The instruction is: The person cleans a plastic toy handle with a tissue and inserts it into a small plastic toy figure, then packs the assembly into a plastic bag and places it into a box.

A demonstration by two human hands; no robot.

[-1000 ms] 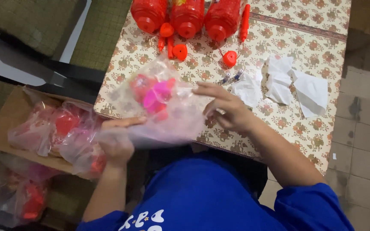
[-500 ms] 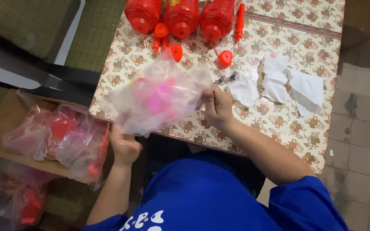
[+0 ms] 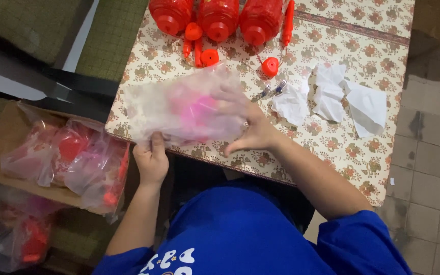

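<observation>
Lowered since the earlier frames, the clear bag [image 3: 187, 109] of pink and red parts now rests on the floral table [image 3: 383, 35] near its front edge. At the bag's lower left corner the left hand [image 3: 151, 160] pinches the plastic, while the right hand [image 3: 253, 130] presses against the right end with fingers spread, partly veiled by the film. Three red lanterns [image 3: 217, 18] stand at the far edge, white tissues [image 3: 332, 97] lie to the right, and a cardboard box [image 3: 6, 137] of more bags sits left of the table.
</observation>
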